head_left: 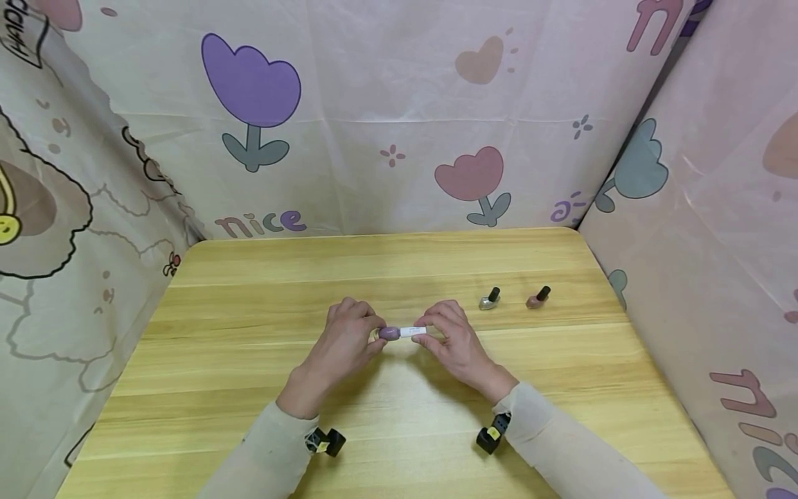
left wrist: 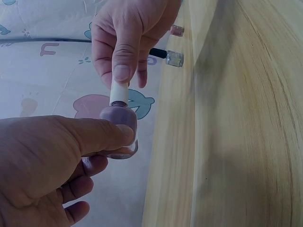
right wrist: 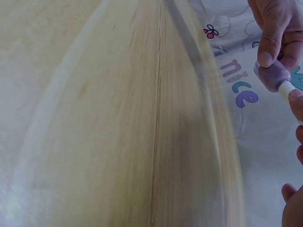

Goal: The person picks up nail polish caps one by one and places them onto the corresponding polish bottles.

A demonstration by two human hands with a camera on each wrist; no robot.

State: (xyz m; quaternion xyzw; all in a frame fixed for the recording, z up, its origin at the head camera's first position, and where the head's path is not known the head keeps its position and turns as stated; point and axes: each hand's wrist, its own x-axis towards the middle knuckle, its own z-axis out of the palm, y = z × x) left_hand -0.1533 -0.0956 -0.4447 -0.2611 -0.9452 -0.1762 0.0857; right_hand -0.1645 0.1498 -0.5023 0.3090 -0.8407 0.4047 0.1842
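Note:
A purple nail polish bottle with a white cap is held sideways above the middle of the table. My left hand pinches the glass body between thumb and fingers. The white cap is gripped by the thumb and fingers of my right hand. In the left wrist view the bottle shows a narrow dark neck between its purple shoulder and the cap. The right wrist view catches the bottle at its right edge, with the left thumb on its base end.
Beyond my right hand stand two more polish bottles with black caps, a silvery clear one and a pinkish one. The wooden table is enclosed by printed cloth at the back and sides.

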